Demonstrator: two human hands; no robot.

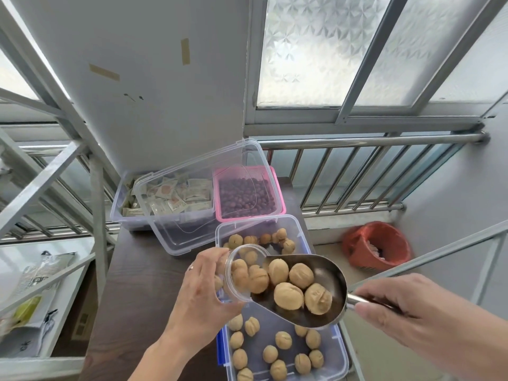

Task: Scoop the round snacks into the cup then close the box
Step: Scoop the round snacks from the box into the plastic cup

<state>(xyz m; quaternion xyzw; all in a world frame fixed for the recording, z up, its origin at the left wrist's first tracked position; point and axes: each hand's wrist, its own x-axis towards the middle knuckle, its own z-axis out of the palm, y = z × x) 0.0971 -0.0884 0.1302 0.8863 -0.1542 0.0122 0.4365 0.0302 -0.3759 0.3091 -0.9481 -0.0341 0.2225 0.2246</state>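
While left hand (199,295) grips cup (239,273), right hand (412,312) grips scoop (310,292) of round snacks (288,295).

Frosted window (316,50) w/ daylight, steel railing (357,141), dark table (137,284).

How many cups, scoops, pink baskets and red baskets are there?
cup: 1
scoop: 1
pink basket: 1
red basket: 1
Total: 4
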